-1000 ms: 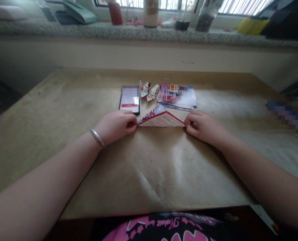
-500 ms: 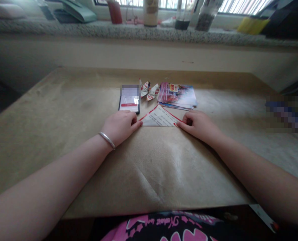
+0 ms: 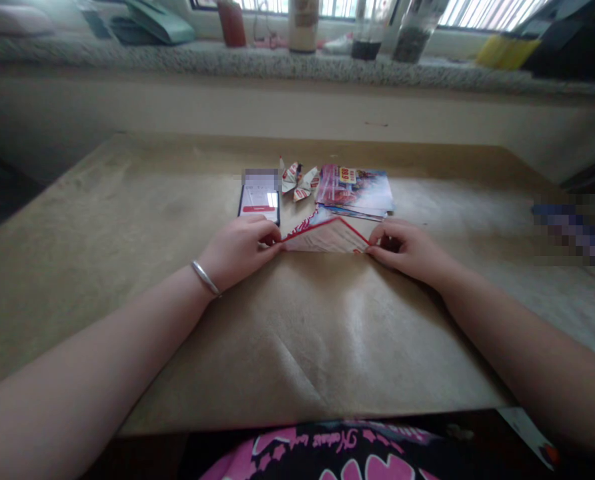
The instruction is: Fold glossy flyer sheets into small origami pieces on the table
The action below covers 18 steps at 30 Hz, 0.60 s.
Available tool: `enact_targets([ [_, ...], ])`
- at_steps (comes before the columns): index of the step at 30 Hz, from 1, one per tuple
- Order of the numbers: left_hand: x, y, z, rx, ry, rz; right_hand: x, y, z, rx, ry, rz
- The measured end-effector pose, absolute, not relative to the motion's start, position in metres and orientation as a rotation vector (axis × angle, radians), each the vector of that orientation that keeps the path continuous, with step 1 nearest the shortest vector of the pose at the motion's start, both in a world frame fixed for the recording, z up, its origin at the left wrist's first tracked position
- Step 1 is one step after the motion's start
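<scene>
A printed sheet of paper (image 3: 327, 239), folded into a triangle with red edges, is stretched between my two hands at the middle of the table. My left hand (image 3: 242, 245), with a silver bangle at the wrist, pinches its left corner. The right corner is pinched between thumb and fingers of my right hand (image 3: 402, 247). The paper's peak points away from me, and a patterned layer shows behind its left side. Just beyond my left hand lies a phone (image 3: 259, 198) with a lit screen. Folded paper figures (image 3: 300, 183) sit right of the phone.
Behind the folded sheet lies a stack of colourful leaflets (image 3: 357, 190). Another printed item (image 3: 575, 233), partly blurred, is at the table's right side. The stone windowsill (image 3: 257, 63) beyond carries a red container (image 3: 231, 25), several jars and a yellow object (image 3: 506, 52).
The triangle's near layer has lifted and parted from the layer behind, its peak shifting right. My right hand has moved slightly right; both hands still pinch the corners.
</scene>
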<state>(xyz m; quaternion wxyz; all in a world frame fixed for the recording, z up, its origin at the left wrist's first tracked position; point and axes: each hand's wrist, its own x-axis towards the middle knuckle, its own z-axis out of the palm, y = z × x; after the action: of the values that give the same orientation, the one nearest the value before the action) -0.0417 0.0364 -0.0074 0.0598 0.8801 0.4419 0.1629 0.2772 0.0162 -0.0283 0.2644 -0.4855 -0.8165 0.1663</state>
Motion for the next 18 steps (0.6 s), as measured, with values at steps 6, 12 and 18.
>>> enact_targets([
  [6, -0.046, 0.039, -0.010, 2.836, 0.960, 0.585, 0.282, 0.015, -0.020, -0.960, -2.374, 0.428],
  [12, -0.050, 0.037, -0.007, 2.981, 0.834, 0.478, 0.285, 0.013, -0.019, -0.916, -2.459, 0.431],
  [18, -0.051, 0.036, 0.002, 3.095, 0.844, 0.315, 0.284, 0.010, -0.019, -0.972, -2.463, 0.404],
])
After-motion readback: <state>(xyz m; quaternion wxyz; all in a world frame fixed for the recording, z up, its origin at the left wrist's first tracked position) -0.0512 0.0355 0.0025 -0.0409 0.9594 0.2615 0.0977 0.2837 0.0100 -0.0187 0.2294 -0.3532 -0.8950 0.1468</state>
